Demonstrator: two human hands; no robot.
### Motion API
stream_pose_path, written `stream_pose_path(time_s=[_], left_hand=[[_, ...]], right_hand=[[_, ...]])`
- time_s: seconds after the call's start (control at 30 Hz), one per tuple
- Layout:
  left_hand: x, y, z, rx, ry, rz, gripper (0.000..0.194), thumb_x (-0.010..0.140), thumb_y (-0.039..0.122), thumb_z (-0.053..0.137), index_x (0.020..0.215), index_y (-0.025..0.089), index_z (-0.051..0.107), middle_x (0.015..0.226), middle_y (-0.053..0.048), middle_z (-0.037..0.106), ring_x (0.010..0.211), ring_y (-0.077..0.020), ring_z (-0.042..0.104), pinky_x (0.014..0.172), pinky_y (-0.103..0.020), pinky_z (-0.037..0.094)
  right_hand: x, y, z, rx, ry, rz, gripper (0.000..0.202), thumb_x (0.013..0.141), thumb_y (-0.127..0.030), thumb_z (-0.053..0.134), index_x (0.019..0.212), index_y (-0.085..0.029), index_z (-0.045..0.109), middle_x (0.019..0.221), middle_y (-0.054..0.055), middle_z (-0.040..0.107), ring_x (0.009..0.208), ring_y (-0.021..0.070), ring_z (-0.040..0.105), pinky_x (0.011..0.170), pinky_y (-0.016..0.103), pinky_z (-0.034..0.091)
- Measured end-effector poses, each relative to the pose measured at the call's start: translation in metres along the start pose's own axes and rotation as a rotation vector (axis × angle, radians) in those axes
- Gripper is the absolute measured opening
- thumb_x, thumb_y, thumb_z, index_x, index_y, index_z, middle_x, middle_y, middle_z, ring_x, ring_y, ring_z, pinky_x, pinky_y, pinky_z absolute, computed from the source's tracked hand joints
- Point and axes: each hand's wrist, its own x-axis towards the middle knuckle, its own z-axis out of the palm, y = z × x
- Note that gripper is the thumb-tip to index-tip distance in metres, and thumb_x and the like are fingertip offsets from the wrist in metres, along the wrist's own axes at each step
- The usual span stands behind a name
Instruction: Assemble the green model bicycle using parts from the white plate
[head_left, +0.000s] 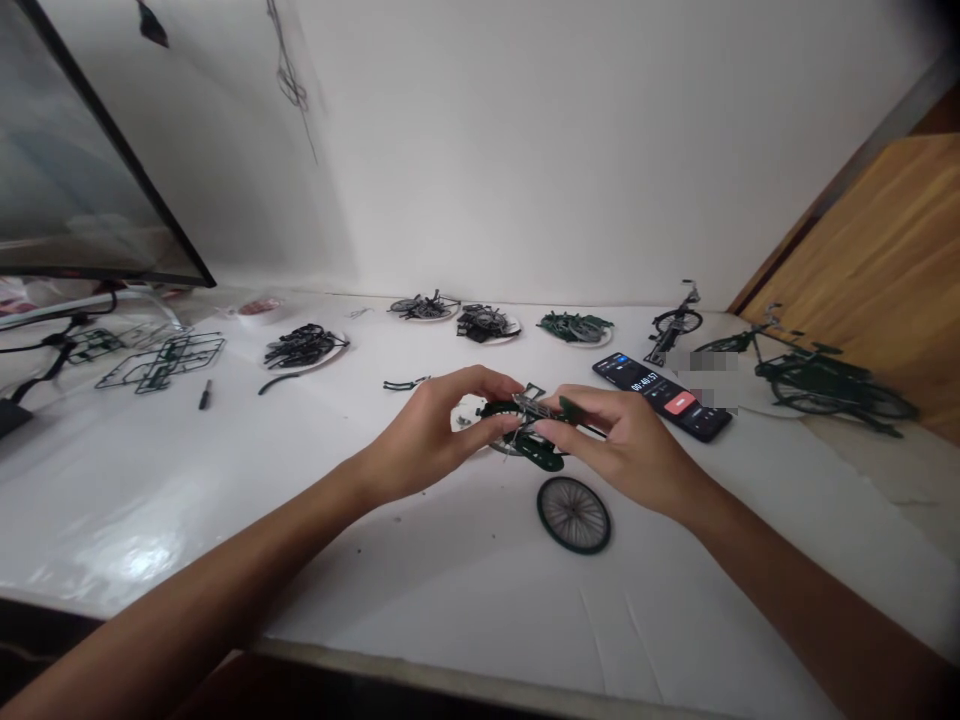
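Note:
Between my two hands, above the white table, is a dark green model bicycle frame (541, 455) with a mudguard and small metal parts. My left hand (442, 425) pinches its left side between thumb and fingertips. From the other side, my right hand (619, 435) grips the same frame near the green saddle (571, 408). My fingers hide part of the assembly. A loose spoked wheel (574, 514) with a green rim lies flat on the table just below the hands. A small dark handlebar-like part (405, 384) rests beyond my left hand.
Plates of bicycle parts (304, 347) line the back of the table. A phone (661, 395) showing a timer lies right of centre, near two assembled model bicycles (817, 375). At left are part sprues (165, 362), a small screwdriver (205, 394) and a monitor (82, 160).

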Motion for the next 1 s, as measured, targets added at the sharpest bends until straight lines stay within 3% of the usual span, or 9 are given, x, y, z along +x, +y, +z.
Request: stream_pose_path(time_s=[0.1,0.27,0.4,0.63,0.8,1.0], left_hand=[[0.001,-0.002,-0.001,-0.086,-0.037,-0.044,0.025,0.096,0.034,0.062,0.117,0.019,0.065,0.109,-0.007,0.071,0.103,-0.0188,0.064,0.088,-0.031,0.053],[0.002,-0.011,-0.001,-0.191,-0.038,-0.073,0.027,0.101,0.036,0.052,0.114,0.017,0.067,0.106,-0.008,0.069,0.098,-0.0172,0.064,0.085,-0.030,0.053],[0.003,-0.016,-0.003,-0.154,0.018,-0.043,0.026,0.103,0.033,0.050,0.113,0.016,0.066,0.100,-0.008,0.070,0.093,-0.0158,0.065,0.080,-0.028,0.054],[0.003,-0.011,-0.007,0.090,-0.105,0.292,0.023,0.100,0.016,0.052,0.116,0.019,0.069,0.111,-0.009,0.069,0.098,-0.0169,0.066,0.085,-0.030,0.054],[0.002,-0.008,-0.007,0.064,-0.142,0.282,0.023,0.102,0.015,0.047,0.107,0.016,0.070,0.106,-0.010,0.069,0.093,-0.0155,0.065,0.079,-0.028,0.054],[0.001,-0.002,-0.005,0.062,-0.104,0.323,0.024,0.102,0.013,0.044,0.107,0.015,0.068,0.098,-0.009,0.065,0.084,-0.0138,0.062,0.073,-0.027,0.052]], right_hand=[[0.001,0.002,0.001,0.167,-0.045,0.165,0.022,0.087,-0.040,0.071,0.098,-0.020,0.070,0.088,0.001,0.068,0.077,0.0139,0.061,0.066,0.025,0.049],[0.003,0.009,0.001,0.326,-0.065,0.263,0.031,0.085,-0.043,0.073,0.104,-0.019,0.068,0.084,0.001,0.065,0.070,0.0125,0.060,0.063,0.025,0.052],[0.003,0.015,-0.001,0.382,-0.102,0.276,0.031,0.087,-0.043,0.071,0.104,-0.017,0.068,0.082,0.002,0.066,0.068,0.0119,0.059,0.064,0.025,0.052],[0.001,0.013,-0.001,0.466,-0.209,0.318,0.031,0.088,-0.043,0.070,0.105,-0.017,0.070,0.078,0.001,0.065,0.067,0.0110,0.058,0.062,0.024,0.050],[0.001,0.013,-0.002,0.467,-0.261,0.282,0.032,0.087,-0.041,0.072,0.105,-0.015,0.070,0.073,-0.001,0.061,0.062,0.0094,0.054,0.058,0.023,0.048],[0.000,0.015,-0.004,0.501,-0.291,0.242,0.028,0.087,-0.040,0.071,0.104,-0.017,0.070,0.074,0.000,0.062,0.059,0.0088,0.054,0.055,0.022,0.047]])
